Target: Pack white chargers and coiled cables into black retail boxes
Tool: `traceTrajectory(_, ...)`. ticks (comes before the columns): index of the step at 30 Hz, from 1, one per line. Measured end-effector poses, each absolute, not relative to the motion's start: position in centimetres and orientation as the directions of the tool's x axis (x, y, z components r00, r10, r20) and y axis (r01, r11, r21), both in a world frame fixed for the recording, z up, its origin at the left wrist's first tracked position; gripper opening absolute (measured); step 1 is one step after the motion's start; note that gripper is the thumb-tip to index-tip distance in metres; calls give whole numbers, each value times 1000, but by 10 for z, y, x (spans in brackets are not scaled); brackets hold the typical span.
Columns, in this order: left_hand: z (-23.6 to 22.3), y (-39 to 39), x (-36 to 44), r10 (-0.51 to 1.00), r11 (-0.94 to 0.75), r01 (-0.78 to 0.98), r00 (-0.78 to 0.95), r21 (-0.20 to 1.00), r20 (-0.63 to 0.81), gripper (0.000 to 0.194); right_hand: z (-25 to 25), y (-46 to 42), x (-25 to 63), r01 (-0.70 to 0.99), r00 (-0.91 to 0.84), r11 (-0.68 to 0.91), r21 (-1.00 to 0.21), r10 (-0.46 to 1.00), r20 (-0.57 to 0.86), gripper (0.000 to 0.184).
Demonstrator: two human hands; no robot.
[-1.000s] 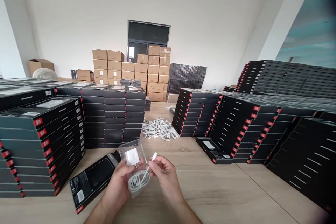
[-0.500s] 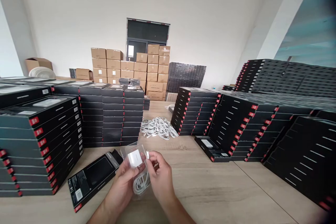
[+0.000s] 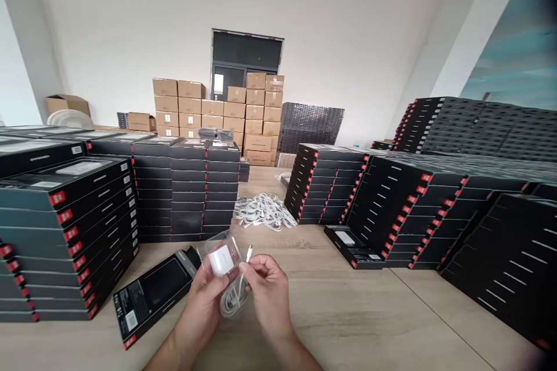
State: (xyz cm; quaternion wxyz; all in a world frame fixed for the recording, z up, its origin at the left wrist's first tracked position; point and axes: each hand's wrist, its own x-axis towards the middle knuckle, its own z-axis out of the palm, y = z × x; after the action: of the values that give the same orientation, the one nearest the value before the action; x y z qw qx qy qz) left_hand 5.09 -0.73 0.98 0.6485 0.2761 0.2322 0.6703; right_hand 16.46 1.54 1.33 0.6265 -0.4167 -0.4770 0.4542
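Note:
My left hand (image 3: 203,297) is closed around a clear plastic tray (image 3: 232,239). In the tray sits a white charger (image 3: 221,261), and a coiled white charging cable (image 3: 234,301) hangs at its lower end. My right hand (image 3: 270,290) pinches the cable near one end, between thumb and fingers. The cable's plug (image 3: 249,252), with a metal tip, points up above those fingers, just right of the tray. On the table to the left of my hands lies a black box (image 3: 152,295), tilted at an angle, with an opened flap at its far end.
A pile of white cables (image 3: 264,211) lies ahead on the wooden table (image 3: 348,313). Tall stacks of black boxes stand left (image 3: 98,232) and right (image 3: 391,203). An open black box (image 3: 354,246) with a white item inside rests against the right stack. Brown cartons (image 3: 256,127) are piled behind.
My right hand has shifted slightly right, drawing the cable's plug away from the tray, so the metal tip now shows. The tray has tilted a little to the left.

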Motion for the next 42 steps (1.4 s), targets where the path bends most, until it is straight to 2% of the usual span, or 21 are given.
traceTrajectory(3, 11, -7, 45, 999, -29, -749, -7, 662, 35, 63, 15, 15, 166, -157, 116, 224, -962, 971, 207, 18)
traceTrajectory(6, 12, -7, 41, 999, -9, -734, 24, 679, 39, 58, 17, 14, 169, 29, 59, 291, -956, 954, 293, 13)
traceTrajectory(10, 13, -8, 41, 992, 8, -703, 98, 711, 85, 52, 19, 13, 172, 338, -30, 386, -858, 916, 400, 13)
traceTrajectory(15, 12, -9, 43, 991, 23, -726, 109, 687, 82, 53, 22, 11, 174, 485, -96, 461, -743, 873, 479, 23)
traceTrajectory(17, 11, -9, 42, 992, 19, -728, 101, 686, 79, 52, 22, 12, 174, 465, -128, 473, -748, 872, 472, 25)
traceTrajectory(20, 11, -8, 43, 995, 10, -731, 76, 682, 67, 51, 22, 14, 173, 350, -106, 429, -832, 901, 420, 27)
traceTrajectory(25, 12, -7, 47, 998, -7, -726, 34, 688, 45, 50, 19, 15, 167, 209, -21, 389, -897, 919, 394, 15)
traceTrajectory(29, 13, -7, 47, 999, -20, -727, 16, 686, 46, 54, 18, 13, 162, 194, 44, 389, -901, 914, 404, 8)
traceTrajectory(35, 14, -5, 42, 995, -92, -740, -43, 667, 89, 57, 20, 13, 164, 257, 99, 383, -887, 903, 419, 12)
traceTrajectory(38, 12, -4, 43, 993, -115, -735, -64, 668, 100, 58, 18, 14, 164, 271, 80, 403, -874, 896, 437, 12)
traceTrajectory(42, 8, -3, 46, 987, -143, -714, -50, 686, 153, 52, 15, 15, 159, 193, 29, 414, -889, 904, 427, 10)
